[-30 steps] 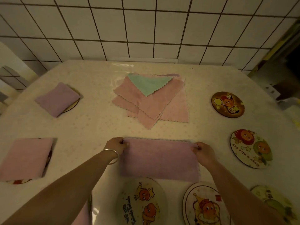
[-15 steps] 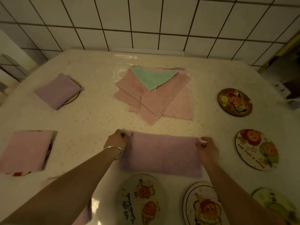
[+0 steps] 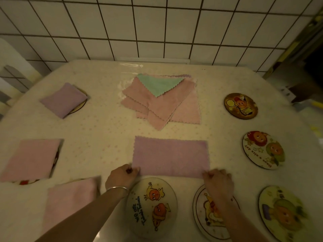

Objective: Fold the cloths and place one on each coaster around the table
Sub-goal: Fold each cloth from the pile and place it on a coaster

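A purple cloth [image 3: 170, 156], folded in half into a long rectangle, lies flat in front of me. My left hand [image 3: 121, 177] pinches its near left corner. My right hand [image 3: 218, 180] pinches its near right corner. A pile of unfolded pink cloths [image 3: 162, 105] with a green cloth [image 3: 158, 83] on top sits mid-table. Folded cloths cover three coasters on the left: a purple one [image 3: 63, 99], a pink one [image 3: 30, 158] and a second pink one [image 3: 70, 201]. Bare round cartoon coasters lie near me [image 3: 150, 206] [image 3: 209, 215] [image 3: 283, 212] and on the right [image 3: 263, 150] [image 3: 240, 106].
The table [image 3: 97, 130] has a pale dotted cover and meets a white tiled wall [image 3: 157, 28] at the back. A chair back [image 3: 12, 67] shows at the far left. Dark clutter stands past the table's right edge.
Both hands have slid from the cloth's far corners down its short sides to the near corners. The cloth lies flat, folded in half, and has not moved.
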